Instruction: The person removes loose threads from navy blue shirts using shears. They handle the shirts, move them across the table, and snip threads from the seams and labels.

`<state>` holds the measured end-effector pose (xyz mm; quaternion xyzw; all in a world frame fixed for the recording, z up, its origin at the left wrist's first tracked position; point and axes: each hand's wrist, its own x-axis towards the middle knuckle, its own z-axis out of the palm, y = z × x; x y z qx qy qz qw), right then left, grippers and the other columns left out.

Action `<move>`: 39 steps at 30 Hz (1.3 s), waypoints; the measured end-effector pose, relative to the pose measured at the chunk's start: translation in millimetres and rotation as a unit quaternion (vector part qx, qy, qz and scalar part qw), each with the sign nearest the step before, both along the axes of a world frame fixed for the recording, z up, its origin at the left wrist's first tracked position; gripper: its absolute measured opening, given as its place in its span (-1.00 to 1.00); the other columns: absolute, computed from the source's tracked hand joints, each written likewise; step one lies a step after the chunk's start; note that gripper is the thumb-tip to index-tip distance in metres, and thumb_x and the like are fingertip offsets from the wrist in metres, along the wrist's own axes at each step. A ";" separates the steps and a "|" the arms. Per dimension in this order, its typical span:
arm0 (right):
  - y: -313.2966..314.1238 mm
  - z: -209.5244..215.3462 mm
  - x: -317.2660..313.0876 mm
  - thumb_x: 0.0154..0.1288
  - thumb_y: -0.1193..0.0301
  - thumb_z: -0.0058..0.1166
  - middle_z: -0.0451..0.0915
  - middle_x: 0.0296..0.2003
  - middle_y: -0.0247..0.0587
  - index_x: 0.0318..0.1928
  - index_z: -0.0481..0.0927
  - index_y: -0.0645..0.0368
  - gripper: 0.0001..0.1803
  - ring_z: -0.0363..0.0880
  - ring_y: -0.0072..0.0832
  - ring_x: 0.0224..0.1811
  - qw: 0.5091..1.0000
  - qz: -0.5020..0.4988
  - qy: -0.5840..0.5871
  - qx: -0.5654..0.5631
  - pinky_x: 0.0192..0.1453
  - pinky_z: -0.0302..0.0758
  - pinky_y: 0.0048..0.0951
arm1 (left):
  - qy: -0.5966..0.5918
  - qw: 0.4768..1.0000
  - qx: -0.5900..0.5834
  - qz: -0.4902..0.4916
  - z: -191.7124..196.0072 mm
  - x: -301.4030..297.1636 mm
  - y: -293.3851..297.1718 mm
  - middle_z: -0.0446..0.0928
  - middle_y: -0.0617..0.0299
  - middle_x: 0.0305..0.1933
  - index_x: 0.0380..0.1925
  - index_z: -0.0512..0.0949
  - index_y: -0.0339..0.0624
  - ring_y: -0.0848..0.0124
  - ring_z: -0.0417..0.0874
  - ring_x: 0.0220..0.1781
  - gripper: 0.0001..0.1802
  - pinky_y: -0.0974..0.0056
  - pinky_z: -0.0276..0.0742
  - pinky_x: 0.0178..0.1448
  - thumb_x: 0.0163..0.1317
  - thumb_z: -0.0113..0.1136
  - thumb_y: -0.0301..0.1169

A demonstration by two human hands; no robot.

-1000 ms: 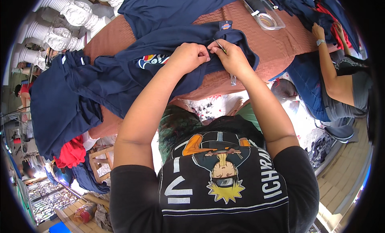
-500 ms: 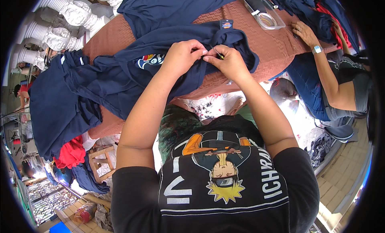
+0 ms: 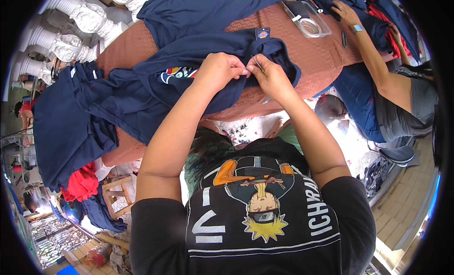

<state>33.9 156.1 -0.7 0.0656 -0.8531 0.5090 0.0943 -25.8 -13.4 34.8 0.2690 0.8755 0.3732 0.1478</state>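
Shirt: navy shirt lies spread across the worktop in front of you, its lower part draped over the near edge, a coloured print showing near your left wrist.
Left hand: your left hand has its grip closed, fingertips pinching a fold of the navy cloth close to the middle of the shirt.
Right hand: your right hand is also pinched shut on the same fold, knuckle to knuckle with the left; a thin pale thing, maybe a thread or small tool, sticks up between the fingers, too small to tell.
Why held so: both pinches meet at one spot and lift the cloth a little off the worktop, which looks like a way to keep that small patch taut and steady for close work.
Label: a small dark tag sits at the far edge of the shirt, apart from your hands.
Worktop cover: reddish-brown cloth under everything, bare at the far right.
Tray: clear plastic tray at the far right of the worktop holds a roll of tape and some small bits you cannot make out.
Other shirts: a second navy shirt lies beyond yours; more navy cloth hangs off the left end.
Co-worker: another person's hand rests on dark cloth past the tray.
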 end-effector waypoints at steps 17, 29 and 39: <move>21.7 12.5 20.0 0.24 0.37 0.18 0.60 -0.14 -0.05 -0.12 0.56 0.20 -0.75 0.59 -0.11 -0.09 0.997 0.027 0.032 0.069 -0.03 0.49 -0.28 | -0.040 0.999 0.028 -0.002 3.4 3.7 -2.5 0.69 0.15 -0.34 -0.24 0.59 -0.34 0.44 0.72 -0.34 -0.78 0.37 0.58 -0.20 0.31 0.17 -0.36; 12.2 4.9 18.8 0.23 0.40 0.18 0.60 -0.18 -0.15 -0.14 0.57 0.12 -0.81 0.60 -0.15 -0.13 0.993 0.046 0.055 0.092 -0.07 0.50 -0.25 | -0.025 1.000 0.016 -0.002 7.1 4.9 -0.6 0.68 0.14 -0.35 -0.24 0.57 -0.32 0.42 0.73 -0.34 -0.78 0.36 0.56 -0.22 0.31 0.17 -0.34; 8.1 11.7 20.3 0.21 0.40 0.18 0.59 -0.23 -0.19 -0.15 0.56 0.09 -0.80 0.61 -0.15 -0.19 0.981 0.036 0.085 0.169 -0.15 0.52 -0.20 | 0.069 0.997 -0.008 0.020 5.2 0.6 -6.1 0.66 0.19 -0.43 -0.27 0.63 -0.25 0.47 0.63 -0.44 -0.79 0.35 0.52 -0.27 0.25 0.25 -0.31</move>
